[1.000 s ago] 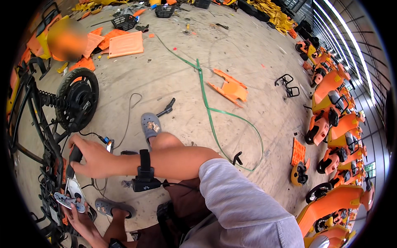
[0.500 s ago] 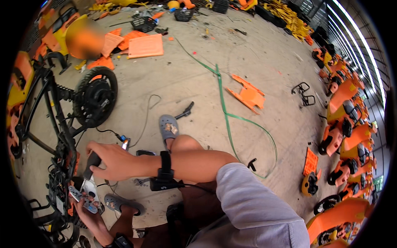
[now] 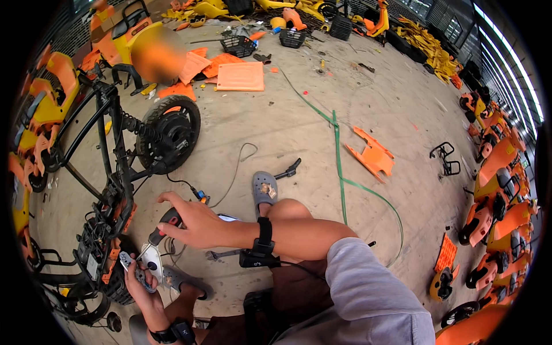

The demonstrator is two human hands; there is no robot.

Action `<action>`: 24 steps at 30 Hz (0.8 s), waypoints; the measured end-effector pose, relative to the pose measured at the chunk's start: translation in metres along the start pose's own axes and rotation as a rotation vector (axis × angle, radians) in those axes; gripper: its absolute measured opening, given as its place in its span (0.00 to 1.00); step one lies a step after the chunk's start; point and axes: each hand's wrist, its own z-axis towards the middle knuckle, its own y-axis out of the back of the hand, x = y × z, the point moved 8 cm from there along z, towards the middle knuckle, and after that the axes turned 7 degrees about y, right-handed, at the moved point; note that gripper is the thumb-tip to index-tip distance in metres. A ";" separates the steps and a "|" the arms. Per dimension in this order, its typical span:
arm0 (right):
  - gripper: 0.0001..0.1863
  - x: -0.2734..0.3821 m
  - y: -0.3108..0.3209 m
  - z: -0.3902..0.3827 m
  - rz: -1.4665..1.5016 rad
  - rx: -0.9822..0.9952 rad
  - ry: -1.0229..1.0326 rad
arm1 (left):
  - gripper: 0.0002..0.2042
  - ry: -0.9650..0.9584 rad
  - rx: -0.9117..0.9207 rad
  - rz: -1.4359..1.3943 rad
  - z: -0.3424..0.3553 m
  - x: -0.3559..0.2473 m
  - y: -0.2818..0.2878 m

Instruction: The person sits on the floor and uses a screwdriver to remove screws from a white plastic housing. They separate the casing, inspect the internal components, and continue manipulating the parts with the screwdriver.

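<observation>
My right hand (image 3: 201, 223) grips a screwdriver (image 3: 167, 224) by its dark handle with red accents, the thumb beneath and one finger lifted off. Its shaft slants down toward my left hand (image 3: 142, 283), whose fingers are curled round a grey metal part (image 3: 135, 267) with holes. Close behind that part shows a white plate (image 3: 151, 257) with a dark round spot; whether the two are joined I cannot tell. Just left of both hands stands a stripped black scooter frame (image 3: 115, 178) with exposed wiring and a rear wheel (image 3: 169, 135).
A wrench (image 3: 223, 253) lies on the floor by my feet, near a loose cable (image 3: 233, 172). Green strap (image 3: 338, 155) and an orange panel (image 3: 372, 154) lie farther right. Scooters (image 3: 494, 207) line the right side; orange panels (image 3: 240, 76) and black baskets (image 3: 238, 46) are scattered behind.
The whole view has shifted, so the scene sits farther right and lower in the picture. A finger of my right hand has lifted from the screwdriver handle. Both hands keep their holds.
</observation>
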 end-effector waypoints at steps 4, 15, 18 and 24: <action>0.32 0.005 -0.005 -0.005 -0.137 -0.120 0.311 | 0.11 0.091 0.021 -0.116 0.005 0.010 -0.001; 0.32 0.020 -0.006 -0.010 -0.099 -0.150 0.369 | 0.06 0.076 0.047 -0.090 0.009 0.013 0.003; 0.32 0.016 -0.004 -0.008 -0.066 -0.161 0.381 | 0.05 0.103 0.022 -0.104 0.010 0.015 0.009; 0.32 0.001 -0.004 -0.006 -0.196 -0.215 0.460 | 0.05 0.104 0.043 -0.085 0.014 0.015 0.008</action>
